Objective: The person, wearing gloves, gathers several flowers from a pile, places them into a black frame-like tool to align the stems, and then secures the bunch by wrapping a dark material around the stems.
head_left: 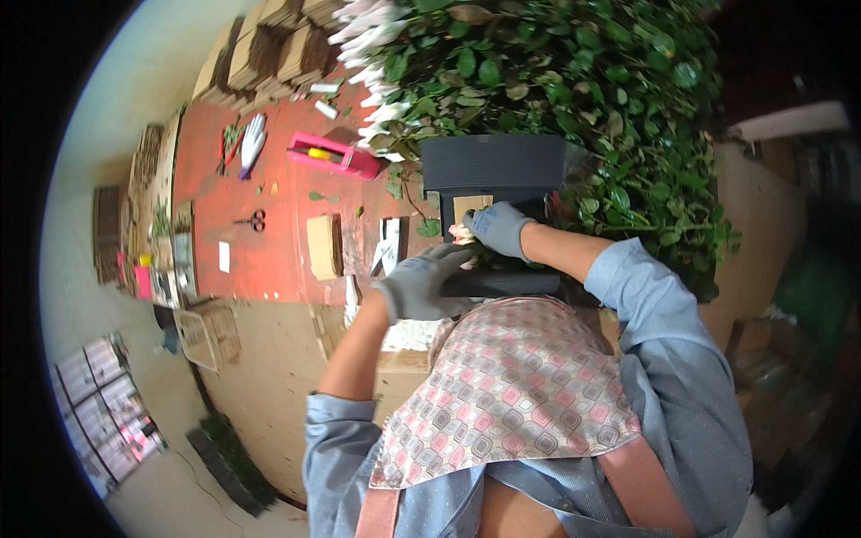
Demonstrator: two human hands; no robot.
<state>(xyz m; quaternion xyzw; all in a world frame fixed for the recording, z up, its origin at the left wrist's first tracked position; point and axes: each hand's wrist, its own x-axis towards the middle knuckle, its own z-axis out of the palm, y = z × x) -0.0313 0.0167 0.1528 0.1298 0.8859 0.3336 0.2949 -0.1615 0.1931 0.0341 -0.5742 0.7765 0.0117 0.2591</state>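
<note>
A dark corrugated sheet (493,163) lies bent open in front of me, with its near flap (511,284) close to my apron. Pale pink blooms (461,234) show between my hands, beside a small brown cardboard piece (470,206). My right hand (500,230), in a grey glove, has its fingers curled together at the blooms; what they grip is hidden. Grey-gloved too, my left hand (423,280) reaches in with outstretched fingers by the near flap, just left of the blooms.
Leafy green stems (574,81) with white-sleeved heads (368,45) are heaped at the far right. The red table (287,211) bears a pink tape dispenser (334,155), scissors (250,221), a spare glove (253,142), a cardboard stack (324,247) and a stapler-like white tool (387,244).
</note>
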